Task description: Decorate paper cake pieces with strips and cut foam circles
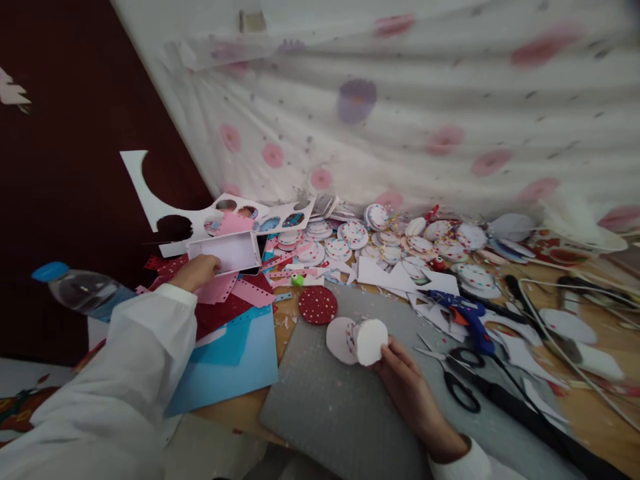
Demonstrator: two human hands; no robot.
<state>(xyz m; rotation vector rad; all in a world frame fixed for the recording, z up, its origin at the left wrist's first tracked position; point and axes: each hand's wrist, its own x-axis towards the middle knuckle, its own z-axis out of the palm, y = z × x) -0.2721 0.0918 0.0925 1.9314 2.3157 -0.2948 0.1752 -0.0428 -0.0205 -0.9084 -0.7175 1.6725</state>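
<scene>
My left hand (196, 272) reaches out to the left, its fingers closed on the near edge of a small white open box (227, 252) that rests on pink and red paper scraps. My right hand (406, 380) sits over the grey cutting mat (325, 407), fingers wrapped round a stack of white paper circles (357, 340). The stack is held on edge, with one larger round piece at its left. A red dotted circle (318, 305) lies flat on the mat just beyond it.
A blue glue gun (463, 315) and black scissors (457, 379) lie right of the mat. Many patterned paper discs (350, 237) cover the table's far side. Blue paper sheets (235, 353) and a plastic bottle (80, 288) are at the left. A flowered curtain (400, 100) hangs behind.
</scene>
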